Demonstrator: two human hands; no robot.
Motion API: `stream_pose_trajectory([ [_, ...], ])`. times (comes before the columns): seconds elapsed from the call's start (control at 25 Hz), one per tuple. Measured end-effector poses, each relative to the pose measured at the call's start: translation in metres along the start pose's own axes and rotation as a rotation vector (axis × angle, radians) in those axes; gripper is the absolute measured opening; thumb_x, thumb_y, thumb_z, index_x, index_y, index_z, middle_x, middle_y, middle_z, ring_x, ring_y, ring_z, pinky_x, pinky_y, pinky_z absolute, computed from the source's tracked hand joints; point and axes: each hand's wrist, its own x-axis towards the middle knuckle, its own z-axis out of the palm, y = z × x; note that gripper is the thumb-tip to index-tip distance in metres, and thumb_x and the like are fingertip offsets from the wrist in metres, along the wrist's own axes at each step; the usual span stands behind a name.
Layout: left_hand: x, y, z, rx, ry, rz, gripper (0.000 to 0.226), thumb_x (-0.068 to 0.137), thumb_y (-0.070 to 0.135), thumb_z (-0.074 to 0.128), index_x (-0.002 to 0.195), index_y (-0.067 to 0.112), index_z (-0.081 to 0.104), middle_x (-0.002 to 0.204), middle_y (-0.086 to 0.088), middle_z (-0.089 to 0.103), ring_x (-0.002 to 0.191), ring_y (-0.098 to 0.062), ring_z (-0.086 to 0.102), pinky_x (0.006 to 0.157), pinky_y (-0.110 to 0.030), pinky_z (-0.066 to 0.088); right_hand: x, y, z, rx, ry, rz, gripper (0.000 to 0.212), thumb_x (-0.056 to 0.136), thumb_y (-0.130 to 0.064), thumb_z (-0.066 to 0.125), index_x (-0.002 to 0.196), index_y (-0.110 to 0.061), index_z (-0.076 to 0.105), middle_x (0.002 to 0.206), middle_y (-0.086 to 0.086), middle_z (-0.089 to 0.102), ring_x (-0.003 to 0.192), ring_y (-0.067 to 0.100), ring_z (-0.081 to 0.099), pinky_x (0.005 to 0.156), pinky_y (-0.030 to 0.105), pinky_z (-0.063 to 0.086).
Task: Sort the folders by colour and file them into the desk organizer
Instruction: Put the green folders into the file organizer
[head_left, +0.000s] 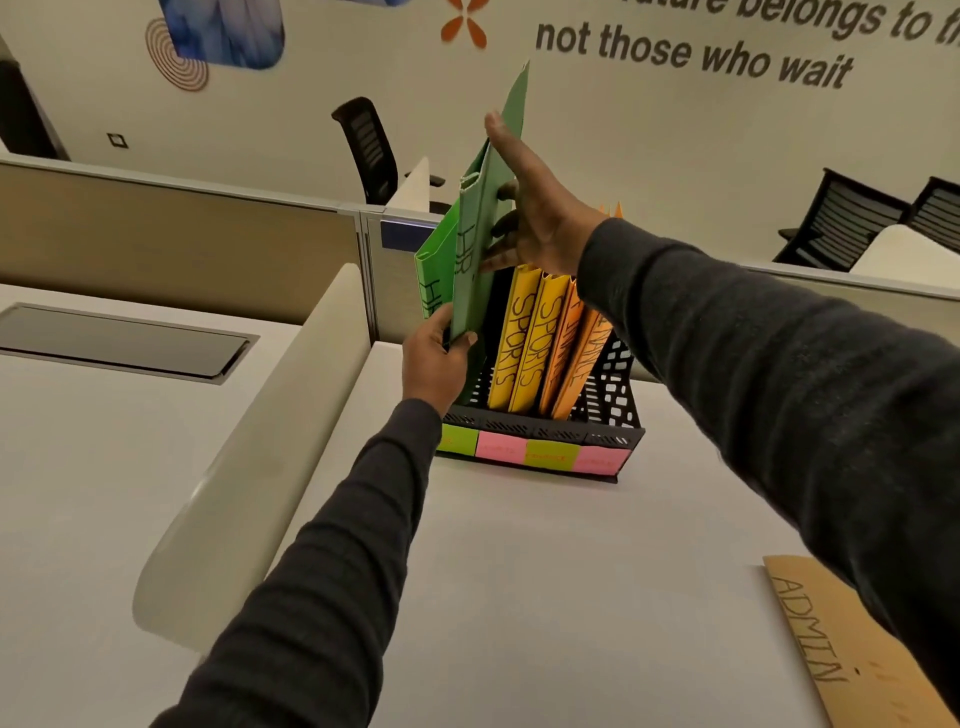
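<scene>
Open-plan office: cubicle partitions (171, 228), mesh chairs (841, 218), wall slogan (727, 47).

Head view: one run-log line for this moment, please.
left hand: grips green folder bottom | right hand: steadies top | organizer: yellow, orange filed | brown folder: on desk

Both my arms reach forward.
My left hand (434, 358) pinches low; my right hand (535, 208) spreads higher, thumb up.

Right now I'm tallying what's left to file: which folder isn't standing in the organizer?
The brown ADMIN folder: it lies flat on the desk at lower right, while the green, yellow and orange ones stand in the organizer.
</scene>
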Motion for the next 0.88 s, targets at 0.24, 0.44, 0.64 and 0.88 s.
stream_pose_trajectory([
  [0.24,-0.011,-0.019,0.004,0.148,-0.011,-0.065,0.027,0.091,0.001,0.058,0.117,0.005,0.064,0.104,-0.009,0.071,0.092,-0.02,0.063,0.084,-0.026,0.053,0.013,0.0,0.014,-0.14,0.155,0.033,0.068,0.099,-0.051,0.05,0.15,-0.009,0.032,0.153,0.018,0.037,0.126,0.04,0.05,0.083,0.051,0.06],
  [0.44,-0.021,-0.025,0.004,0.175,0.04,-0.16,0.034,0.092,0.002,0.056,0.124,0.006,0.061,0.116,-0.01,0.07,0.105,-0.025,0.065,0.096,-0.036,0.054,0.025,0.015,0.021,-0.574,0.321,-0.014,0.031,0.1,-0.039,0.054,0.104,-0.008,0.059,0.121,0.018,0.065,0.102,0.032,0.068,0.077,0.041,0.061],
  [0.64,-0.045,-0.015,-0.005,0.137,0.103,-0.215,0.04,0.091,0.002,0.06,0.131,0.008,0.057,0.116,-0.009,0.068,0.096,-0.014,0.061,0.09,-0.029,0.053,0.011,0.019,0.023,-0.831,0.459,-0.155,0.041,0.096,-0.044,0.061,0.116,-0.009,0.055,0.114,0.008,0.064,0.093,0.021,0.059,0.071,0.029,0.046],
  [0.88,-0.087,-0.008,-0.015,0.178,0.109,-0.208,0.036,0.091,0.015,0.065,0.126,0.014,0.059,0.112,-0.01,0.067,0.094,-0.019,0.064,0.086,-0.036,0.056,-0.076,0.058,0.012,-0.868,0.411,-0.526,0.06,0.097,-0.043,0.057,0.145,-0.011,0.039,0.139,0.01,0.049,0.125,0.019,0.048,0.094,0.022,0.037],
])
